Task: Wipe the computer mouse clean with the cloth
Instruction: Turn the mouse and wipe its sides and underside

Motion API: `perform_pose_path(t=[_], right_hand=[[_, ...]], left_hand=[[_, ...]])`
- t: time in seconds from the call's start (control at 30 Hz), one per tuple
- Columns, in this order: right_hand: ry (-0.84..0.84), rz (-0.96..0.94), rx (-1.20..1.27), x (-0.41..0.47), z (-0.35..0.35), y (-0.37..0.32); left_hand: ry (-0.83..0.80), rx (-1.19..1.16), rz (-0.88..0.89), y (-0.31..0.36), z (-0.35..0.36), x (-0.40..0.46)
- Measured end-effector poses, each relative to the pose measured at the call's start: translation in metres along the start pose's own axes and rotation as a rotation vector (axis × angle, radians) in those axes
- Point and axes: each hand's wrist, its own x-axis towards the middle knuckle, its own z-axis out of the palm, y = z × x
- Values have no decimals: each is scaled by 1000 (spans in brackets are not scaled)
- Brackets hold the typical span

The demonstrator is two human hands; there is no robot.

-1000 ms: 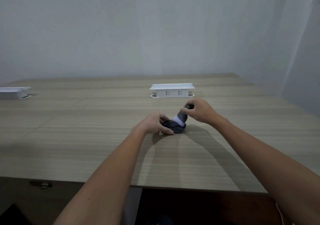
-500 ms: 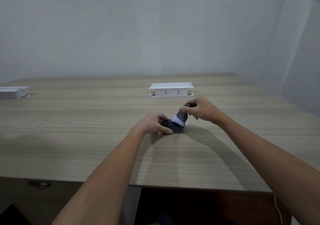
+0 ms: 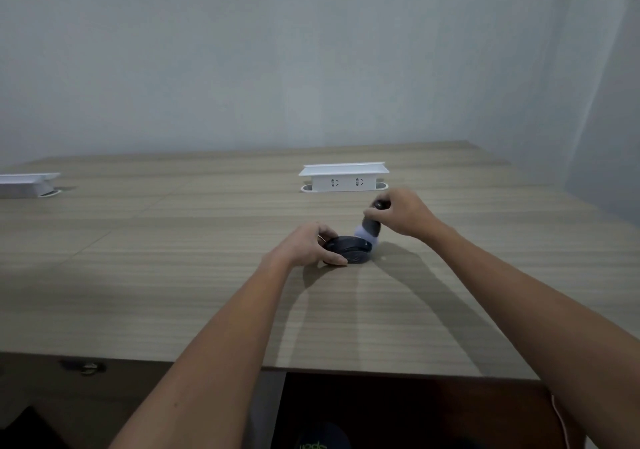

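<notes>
A dark grey computer mouse lies on the wooden table, a little in front of its middle. My left hand grips the mouse's left side and holds it down. My right hand is closed on a dark grey rolled cloth, held tilted with its top toward the hand. Its pale fluffy lower end presses on the mouse's far right edge. The hand hides the cloth's upper part.
A white raised socket box stands just behind my hands. A second white box sits at the table's far left. A pale wall closes off the back and the right side. The table's near edge runs below my forearms.
My right hand and the cloth have shifted slightly right and away across the mouse's far end. My left hand and the mouse have stayed in place.
</notes>
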Motion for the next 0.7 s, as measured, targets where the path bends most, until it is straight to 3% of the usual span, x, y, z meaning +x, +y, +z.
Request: perform_pose_path(t=[0.07, 0.23, 0.4, 0.5, 0.6, 0.7], right_hand=[[-14, -11, 57, -2, 0, -5], [4, 23, -110, 2, -2, 3], [-35, -10, 82, -17, -3, -1], [80, -17, -27, -23, 1, 5], [205, -100, 18, -28, 1, 3], [159, -156, 57, -33, 7, 2]], left_hand=[[5, 4, 2, 0, 0, -1], [7, 9, -3, 4, 0, -5], [18, 15, -8, 5, 1, -8], [47, 95, -10, 14, 2, -16], [70, 120, -11, 16, 3, -18], [92, 153, -3, 16, 1, -18]])
